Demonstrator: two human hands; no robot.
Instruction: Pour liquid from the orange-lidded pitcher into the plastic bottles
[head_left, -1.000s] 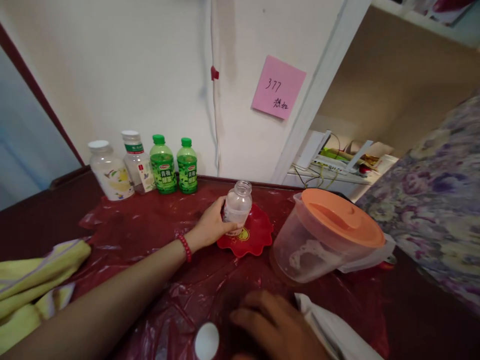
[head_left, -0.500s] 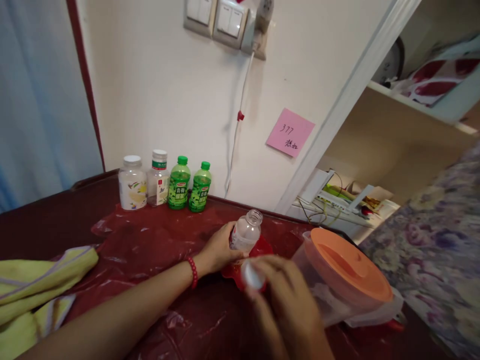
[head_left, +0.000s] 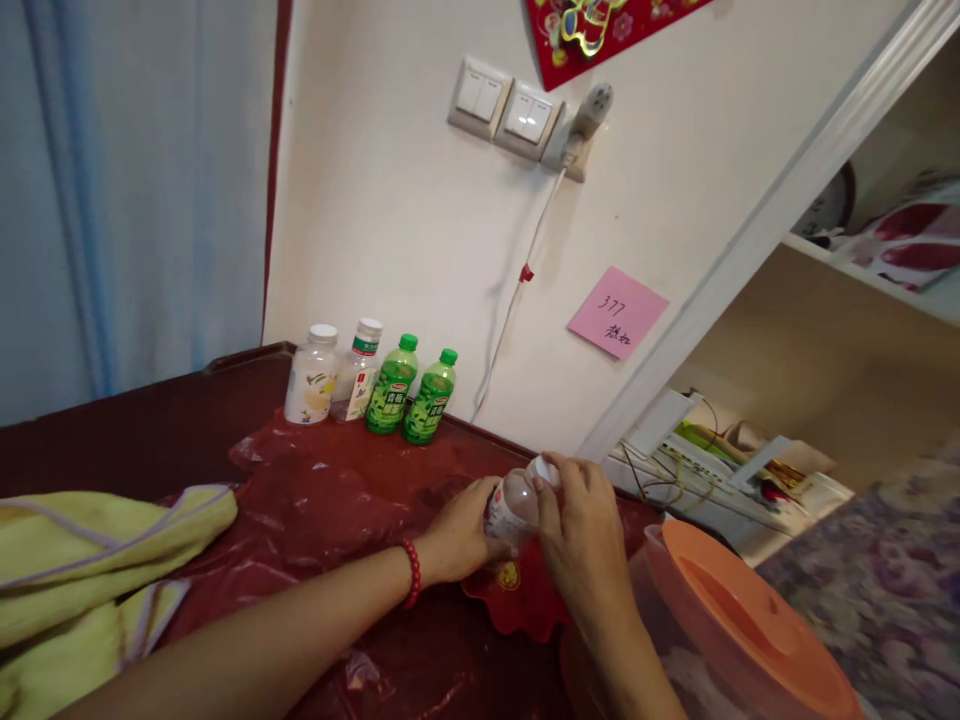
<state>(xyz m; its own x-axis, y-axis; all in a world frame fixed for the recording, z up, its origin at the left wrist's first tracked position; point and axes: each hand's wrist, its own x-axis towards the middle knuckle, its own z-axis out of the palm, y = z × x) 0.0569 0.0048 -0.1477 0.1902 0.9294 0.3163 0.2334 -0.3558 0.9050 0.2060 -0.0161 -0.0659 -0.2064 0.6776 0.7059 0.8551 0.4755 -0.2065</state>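
My left hand (head_left: pixel 461 530), with a red bead bracelet at the wrist, is wrapped round a clear bottle (head_left: pixel 514 508) that leans to the right. My right hand (head_left: pixel 585 515) pinches a white cap (head_left: pixel 544 472) at the bottle's mouth. The fingers partly hide the cap and neck. Beneath the hands lies a red scalloped piece with a gold mark (head_left: pixel 517 600). Further back stand a white-capped jar (head_left: pixel 311 380), a white-capped clear bottle (head_left: pixel 357 375) and two green bottles (head_left: pixel 391 390), (head_left: pixel 430 402).
A yellow cloth (head_left: pixel 97 560) lies at the left on red plastic sheeting (head_left: pixel 300 500). At the right front is a clear container with an orange lid (head_left: pixel 757 610). A white cable (head_left: pixel 517 290) hangs down the wall behind the table, and shelves (head_left: pixel 750 480) stand at the right.
My right hand has brought the white cap up from in front of the bottle onto its mouth. The view has shifted, so the things on the table appear lower and further right.
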